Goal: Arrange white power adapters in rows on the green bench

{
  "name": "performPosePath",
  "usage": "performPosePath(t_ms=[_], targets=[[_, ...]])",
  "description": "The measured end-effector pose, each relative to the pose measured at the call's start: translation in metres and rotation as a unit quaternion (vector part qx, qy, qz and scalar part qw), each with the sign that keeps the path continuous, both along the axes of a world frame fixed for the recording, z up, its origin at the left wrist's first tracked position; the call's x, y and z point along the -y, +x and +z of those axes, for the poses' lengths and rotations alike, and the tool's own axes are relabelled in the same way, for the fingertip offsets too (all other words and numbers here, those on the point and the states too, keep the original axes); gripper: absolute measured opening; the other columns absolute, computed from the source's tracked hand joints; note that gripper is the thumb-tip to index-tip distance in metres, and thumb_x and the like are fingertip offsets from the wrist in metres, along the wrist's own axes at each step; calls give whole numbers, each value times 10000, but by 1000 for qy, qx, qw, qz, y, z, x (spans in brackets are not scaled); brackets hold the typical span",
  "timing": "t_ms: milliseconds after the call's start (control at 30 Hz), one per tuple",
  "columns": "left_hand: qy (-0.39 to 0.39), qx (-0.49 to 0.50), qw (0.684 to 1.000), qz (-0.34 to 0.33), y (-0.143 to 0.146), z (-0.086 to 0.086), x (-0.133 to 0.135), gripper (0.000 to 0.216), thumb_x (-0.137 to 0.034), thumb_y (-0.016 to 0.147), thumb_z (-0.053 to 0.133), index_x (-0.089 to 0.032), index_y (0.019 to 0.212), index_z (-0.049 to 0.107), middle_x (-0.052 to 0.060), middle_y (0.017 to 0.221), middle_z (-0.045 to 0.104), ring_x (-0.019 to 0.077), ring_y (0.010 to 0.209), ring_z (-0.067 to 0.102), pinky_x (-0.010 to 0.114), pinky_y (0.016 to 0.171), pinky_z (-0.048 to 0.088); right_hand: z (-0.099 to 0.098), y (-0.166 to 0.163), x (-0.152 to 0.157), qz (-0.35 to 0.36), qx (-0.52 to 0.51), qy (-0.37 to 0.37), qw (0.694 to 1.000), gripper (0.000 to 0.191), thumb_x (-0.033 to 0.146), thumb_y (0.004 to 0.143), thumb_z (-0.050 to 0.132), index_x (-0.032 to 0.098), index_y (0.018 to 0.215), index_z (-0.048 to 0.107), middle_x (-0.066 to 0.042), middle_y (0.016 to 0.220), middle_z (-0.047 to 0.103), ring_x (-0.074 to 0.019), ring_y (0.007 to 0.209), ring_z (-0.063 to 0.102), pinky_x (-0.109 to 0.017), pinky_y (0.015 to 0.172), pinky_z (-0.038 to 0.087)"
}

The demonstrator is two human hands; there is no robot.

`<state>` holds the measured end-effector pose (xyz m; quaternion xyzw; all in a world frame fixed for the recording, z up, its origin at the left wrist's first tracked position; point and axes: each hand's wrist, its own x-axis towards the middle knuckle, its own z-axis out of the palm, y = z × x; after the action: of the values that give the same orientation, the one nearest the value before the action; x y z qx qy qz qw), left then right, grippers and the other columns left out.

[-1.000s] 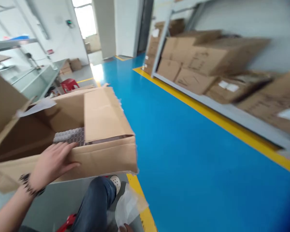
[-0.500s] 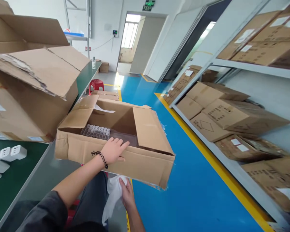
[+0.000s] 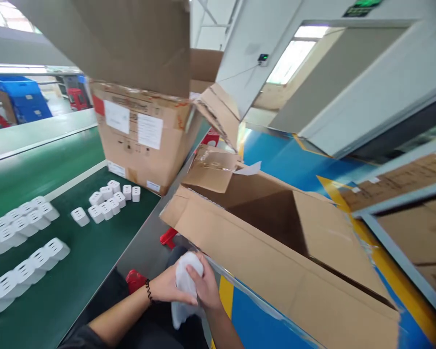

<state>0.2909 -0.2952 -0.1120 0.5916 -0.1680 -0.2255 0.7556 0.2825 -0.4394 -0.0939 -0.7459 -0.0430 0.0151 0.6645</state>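
Note:
Low in the middle of the view, both my hands are closed on a white plastic bag. My left hand grips its left side and wears a black coil band at the wrist. My right hand wraps its right side. Just beyond them stands an open cardboard box with its flaps up; I cannot see what is inside it. Several small white plugs lie in rows on the green table to my left.
A large labelled carton stands on the table's far end, its flap hanging overhead. A red stool sits under the box. Blue floor with a yellow line runs right, beside shelving with cartons.
My left hand left the box rim and came down to the white bag, which both hands now hold. The view swung left toward the green table.

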Motion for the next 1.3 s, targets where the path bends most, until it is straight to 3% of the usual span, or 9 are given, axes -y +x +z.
performPosePath(t_ms=[167,367,533,667,767,867,933,1100,1300], targets=[[-86,-153,964,198,-31,5,-72,706,-562,580,863,-135,1108,669,99,1009,720,260,935,675,380,881,537,55,23,-108,109,124,31,986,341,553,845,633,228,826,531,15,771,550,-137,689,532,-259,666,490],[-198,-216,871,395,-65,36,-109,510,-477,797,695,-196,1208,584,44,996,704,198,874,667,270,749,523,61,21,-134,354,144,-39,923,420,601,917,534,204,780,555,-73,1044,653,-208,970,625,-347,878,485],[-263,-186,841,435,-80,48,-118,545,-383,710,820,-243,1181,586,32,1117,669,165,902,638,236,755,520,44,10,-128,275,62,19,959,381,573,815,697,247,957,560,-94,1239,600,-268,1228,550,-403,999,477],[-160,-82,867,466,-83,30,-127,516,-361,694,843,-224,1149,642,50,1158,650,188,975,623,246,833,527,44,15,-122,382,-2,-48,923,783,605,806,689,269,1451,400,-136,1475,470,-297,1294,525,-411,1033,468],[-93,-4,876,473,-83,21,-131,512,-352,791,772,-257,1261,595,74,1333,569,236,1187,566,302,976,513,62,49,-113,429,77,-150,887,559,559,864,624,248,1327,582,-102,1227,652,-271,1095,633,-391,971,502],[-54,15,884,464,-86,23,-134,506,-344,922,626,-324,1400,460,71,1447,472,231,1303,492,378,1080,477,94,104,-108,238,253,-200,916,392,477,893,583,264,1215,650,-87,1151,645,-255,1044,631,-376,893,535],[-15,8,893,451,-92,28,-137,483,-344,958,570,-342,1419,428,71,1448,470,215,1285,509,390,1083,486,121,144,-116,110,378,-237,888,352,396,884,580,254,1196,658,-94,1142,606,-254,1028,619,-388,866,540],[92,11,885,457,-120,41,-157,433,-351,977,530,-341,1402,449,72,1378,545,196,1187,586,352,1007,545,165,206,-184,77,528,-394,749,400,170,926,446,232,1260,657,-117,1219,586,-278,1192,517,-451,1010,448],[223,6,842,491,-161,63,-194,428,-380,956,559,-313,1375,502,68,1246,648,187,1084,659,293,944,572,141,235,-270,227,447,-530,683,495,86,960,335,184,1399,543,-137,1424,526,-292,1279,432,-465,1061,389]])
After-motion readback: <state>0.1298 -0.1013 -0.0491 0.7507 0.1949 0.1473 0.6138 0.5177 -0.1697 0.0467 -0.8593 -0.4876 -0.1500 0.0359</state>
